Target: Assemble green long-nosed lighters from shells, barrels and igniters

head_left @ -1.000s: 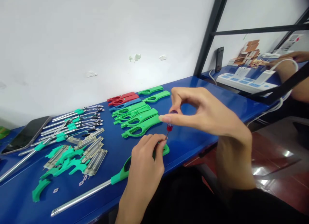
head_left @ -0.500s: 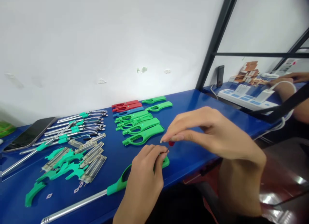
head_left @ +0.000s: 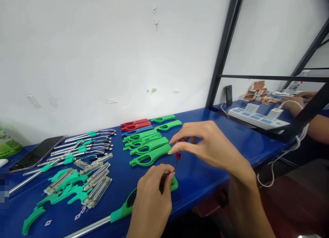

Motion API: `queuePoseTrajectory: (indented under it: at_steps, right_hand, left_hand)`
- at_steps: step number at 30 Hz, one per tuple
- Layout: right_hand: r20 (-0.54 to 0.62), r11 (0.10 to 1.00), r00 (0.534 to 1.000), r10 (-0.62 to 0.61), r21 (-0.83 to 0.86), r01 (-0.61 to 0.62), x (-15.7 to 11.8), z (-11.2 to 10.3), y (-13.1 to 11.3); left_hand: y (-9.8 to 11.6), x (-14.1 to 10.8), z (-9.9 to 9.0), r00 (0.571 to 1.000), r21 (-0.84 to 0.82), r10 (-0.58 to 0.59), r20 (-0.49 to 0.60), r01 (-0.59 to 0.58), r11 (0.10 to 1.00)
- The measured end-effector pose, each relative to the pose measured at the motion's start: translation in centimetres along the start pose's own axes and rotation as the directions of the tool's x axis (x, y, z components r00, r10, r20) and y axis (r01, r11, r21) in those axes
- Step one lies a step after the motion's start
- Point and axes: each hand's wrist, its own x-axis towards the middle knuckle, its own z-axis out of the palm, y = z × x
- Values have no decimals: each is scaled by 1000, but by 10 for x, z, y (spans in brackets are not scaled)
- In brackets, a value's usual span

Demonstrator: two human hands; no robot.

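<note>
A small screwdriver [head_left: 178, 155] with a red handle stands nearly upright, its shaft pointing down at a green lighter body [head_left: 120, 212] that has a long metal tube. My right hand [head_left: 203, 145] pinches the handle between thumb and fingers. My left hand [head_left: 155, 193] lies over the handle end of the green lighter, thumb and forefinger pressed together around the screwdriver's tip. Whatever sits at the tip is hidden by those fingers. Behind my hands lie several green handle shells [head_left: 151, 155], two red ones [head_left: 136, 125] and a blue one [head_left: 137, 130].
At the left are metal tubes with wires [head_left: 82, 148], clear fuel tanks [head_left: 99, 190], green triggers [head_left: 33, 220] and a phone [head_left: 37, 154]. A black metal frame [head_left: 223, 49] rises at the right, with a power strip [head_left: 257, 118] and another person's arm [head_left: 317, 128] beyond.
My right hand has shifted up the screwdriver, and more of its red handle and shaft now shows. The camera view has tilted slightly. My left hand keeps its hold on the green lighter.
</note>
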Motion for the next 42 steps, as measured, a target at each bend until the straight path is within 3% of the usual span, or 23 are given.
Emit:
queuePoseTrajectory:
  at_steps: [4, 9, 14, 19, 21, 25, 28, 32, 36, 39, 42]
  right_hand:
    - [150, 987, 983, -102, 136, 81, -6, -6, 1]
    - [253, 928, 958, -133, 372, 30, -5, -6, 2]
    - [114, 968, 993, -12, 251, -17, 2, 5, -9]
    - [-6, 996, 997, -71, 53, 71, 2, 14, -14]
    - [25, 994, 996, -89, 60, 88, 0, 12, -13]
    - [123, 964, 982, -145, 240, 112, -3, 3, -7]
    - [123, 945, 991, -47, 327, 4, -2, 1, -7]
    - [43, 956, 994, 105, 271, -113, 0, 6, -11]
    - [-36, 984, 996, 82, 162, -75, 1, 11, -15]
    - [23, 993, 998, 65, 102, -67, -1, 10, -13]
    - [148, 985, 989, -2, 172, -24, -4, 3, -7]
  left_hand:
    - [-2, 0, -1, 1000, 0, 11, 7, -11, 1000]
    - [-2, -2, -3, 1000, 22, 24, 10, -24, 999]
    - [-2, -5, -3, 999, 25, 31, 11, -31, 999]
    - [-3, -2, -1, 1000, 26, 24, 2, -24, 999]
    - [-3, -2, -1, 1000, 23, 25, 3, -25, 999]
    - [-2, -5, -3, 1000, 21, 30, 7, -30, 999]
    - [-1, -7, -4, 1000, 29, 30, 6, -30, 999]
    - [-1, -7, -3, 999, 32, 36, 6, -36, 999]
    - [-3, -5, -1, 999, 37, 48, 3, -48, 998]
    - [-2, -5, -1, 999, 46, 50, 0, -50, 998]
    - [-1, -6, -2, 999, 53, 47, 1, -47, 997]
